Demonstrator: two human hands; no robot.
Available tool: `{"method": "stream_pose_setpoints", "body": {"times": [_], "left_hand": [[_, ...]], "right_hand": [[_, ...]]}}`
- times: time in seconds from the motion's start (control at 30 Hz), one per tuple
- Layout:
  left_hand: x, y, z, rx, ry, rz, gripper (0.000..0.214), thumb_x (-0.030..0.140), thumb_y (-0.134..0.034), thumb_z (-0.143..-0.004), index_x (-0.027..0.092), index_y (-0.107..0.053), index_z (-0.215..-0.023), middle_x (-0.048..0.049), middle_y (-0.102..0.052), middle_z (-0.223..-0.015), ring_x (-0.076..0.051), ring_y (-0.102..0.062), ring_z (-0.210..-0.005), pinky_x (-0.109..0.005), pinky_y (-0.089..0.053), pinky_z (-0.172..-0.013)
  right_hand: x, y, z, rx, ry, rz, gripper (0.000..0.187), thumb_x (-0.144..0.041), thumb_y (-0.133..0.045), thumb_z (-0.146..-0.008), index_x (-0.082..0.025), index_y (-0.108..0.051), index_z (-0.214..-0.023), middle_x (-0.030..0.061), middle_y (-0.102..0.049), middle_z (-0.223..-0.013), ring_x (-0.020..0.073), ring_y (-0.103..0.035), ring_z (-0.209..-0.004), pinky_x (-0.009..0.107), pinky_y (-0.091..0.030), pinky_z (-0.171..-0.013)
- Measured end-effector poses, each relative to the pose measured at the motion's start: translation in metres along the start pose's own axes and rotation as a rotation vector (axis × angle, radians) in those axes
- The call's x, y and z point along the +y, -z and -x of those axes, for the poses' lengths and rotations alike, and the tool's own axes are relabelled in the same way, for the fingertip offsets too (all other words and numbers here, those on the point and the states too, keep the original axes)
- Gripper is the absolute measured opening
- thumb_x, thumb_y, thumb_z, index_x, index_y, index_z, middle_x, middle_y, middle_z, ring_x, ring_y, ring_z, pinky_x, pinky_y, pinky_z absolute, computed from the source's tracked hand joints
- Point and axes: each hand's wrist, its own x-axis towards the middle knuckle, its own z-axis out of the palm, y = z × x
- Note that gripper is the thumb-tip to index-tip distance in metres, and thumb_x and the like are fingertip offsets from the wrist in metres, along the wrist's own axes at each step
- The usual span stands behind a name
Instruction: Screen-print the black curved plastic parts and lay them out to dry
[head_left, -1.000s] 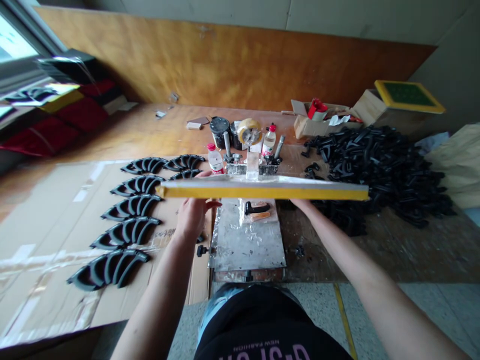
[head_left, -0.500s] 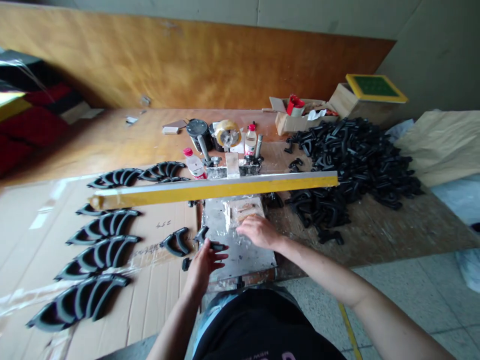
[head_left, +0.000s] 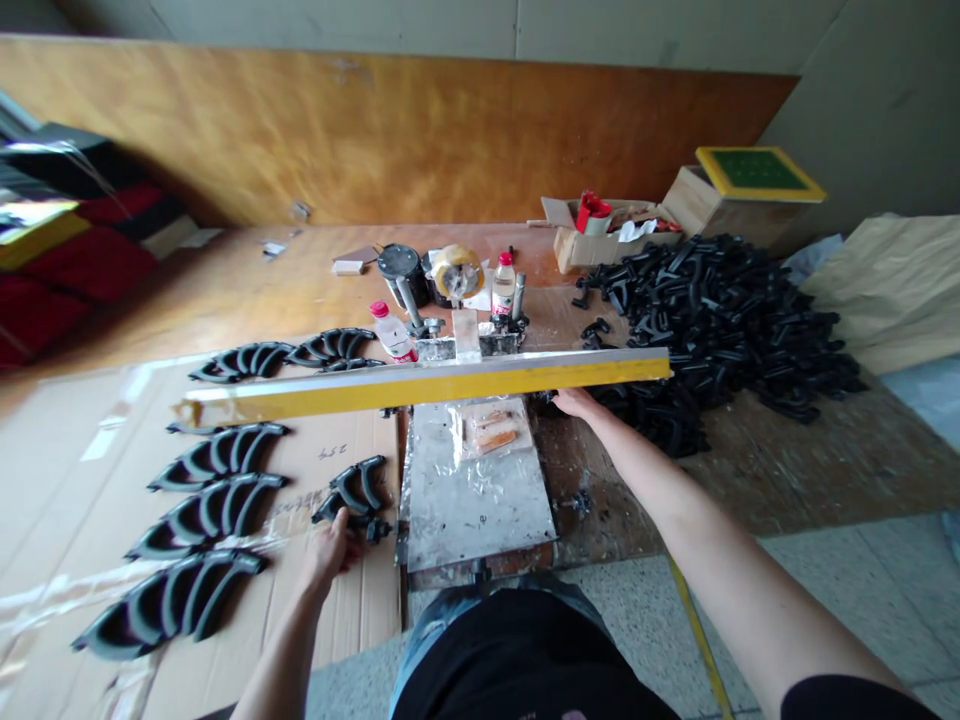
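Observation:
My left hand (head_left: 328,548) rests low on the cardboard sheet (head_left: 67,480), its fingers closed round the near end of a black curved plastic part (head_left: 354,487). My right hand (head_left: 574,403) stretches forward to the near edge of the big heap of black parts (head_left: 720,310). Its fingertips are hidden under the raised yellow-edged screen frame (head_left: 427,385). Below the frame lies a foil-covered metal plate (head_left: 472,490) with a small orange mark under clear film (head_left: 491,432).
Rows of black curved parts (head_left: 206,510) lie on the cardboard at left. Behind the plate stand a clamp, two small bottles (head_left: 502,283), a tape roll (head_left: 454,270) and a black pot. Cardboard boxes (head_left: 600,240) and a second framed screen (head_left: 757,172) sit at back right.
My left hand has carried a black part from the plate's edge left onto the cardboard. My right hand has left the plate and reached forward to the heap. The frame stays raised.

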Motion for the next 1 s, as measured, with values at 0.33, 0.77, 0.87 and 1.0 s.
{"method": "stream_pose_setpoints", "body": {"times": [0.33, 0.77, 0.87, 1.0], "left_hand": [[-0.010, 0.018, 0.017, 0.039, 0.027, 0.080, 0.055, 0.070, -0.043, -0.076, 0.017, -0.059, -0.073, -0.0054, -0.060, -0.051, -0.018, -0.052, -0.043, -0.029, -0.041, -0.045], [0.182, 0.018, 0.086, 0.121, -0.599, 0.432, 0.042, 0.056, -0.050, -0.087, 0.017, -0.064, -0.094, 0.0008, -0.061, -0.058, -0.011, -0.052, -0.048, -0.020, -0.043, -0.048], [0.227, 0.019, 0.106, 0.147, -0.729, 0.531, 0.037, 0.049, -0.047, -0.090, 0.016, -0.063, -0.082, -0.0002, -0.061, -0.059, -0.010, -0.051, -0.048, -0.020, -0.042, -0.048], [0.256, 0.014, 0.124, 0.067, -0.785, 0.552, 0.044, 0.050, -0.039, -0.094, 0.014, -0.065, -0.088, -0.0003, -0.059, -0.058, -0.010, -0.050, -0.048, -0.020, -0.041, -0.048]], "right_hand": [[0.030, 0.032, 0.052, 0.019, 0.075, 0.173, 0.016, -0.015, -0.064, -0.082, -0.019, -0.073, -0.094, 0.0120, -0.068, -0.111, 0.0266, -0.055, -0.112, 0.040, -0.041, -0.099], [-0.104, 0.003, 0.072, 0.131, 0.557, -0.071, 0.027, -0.015, -0.064, -0.088, -0.024, -0.073, -0.112, 0.0044, -0.069, -0.096, 0.0181, -0.056, -0.091, 0.030, -0.048, -0.081], [-0.118, -0.007, 0.070, 0.163, 0.543, 0.030, 0.032, -0.015, -0.059, -0.091, -0.027, -0.069, -0.118, 0.0046, -0.065, -0.098, 0.0181, -0.054, -0.096, 0.029, -0.047, -0.082], [-0.126, -0.009, 0.078, 0.175, 0.540, 0.137, 0.033, -0.018, -0.059, -0.091, -0.027, -0.066, -0.122, 0.0073, -0.065, -0.103, 0.0221, -0.053, -0.105, 0.036, -0.046, -0.090]]}}
